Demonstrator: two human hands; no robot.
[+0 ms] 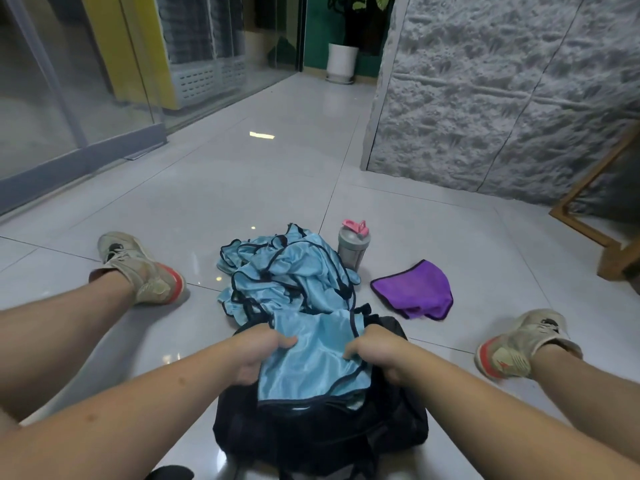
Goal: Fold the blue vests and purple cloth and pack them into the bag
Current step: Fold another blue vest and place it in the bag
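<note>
Head view. Person sits on the tiled floor (242, 188), legs spread, a worn sneaker (145, 268) on the left foot and another sneaker (516, 344) on the right. Both forearms reach forward and inward, converging over a black bag (322, 431) that lies between the legs.

Left hand (258, 351): knuckles up, fingers curled, gripping the left edge of a folded blue vest (308, 362). Right hand (377, 349): same pose mirrored, fingers curled under and gripping the vest's right edge. The vest is a flat glossy panel with dark trim, held over the bag's open top; whether it touches the inside of the bag cannot be told.

Just beyond the bag, a loose pile of blue vests (287, 275) lies crumpled on the floor, its near edge meeting the bag's far rim. The purple cloth (414, 289) lies on the floor to the right of the pile, apart from it, partly doubled over at its near edge. A grey shaker bottle (353, 249) with a pink lid stands upright between pile and cloth, just beside the pile.

Background: glass partition left, potted plant (343, 57) far back, textured grey wall right, wooden frame (588, 216) at right edge.
</note>
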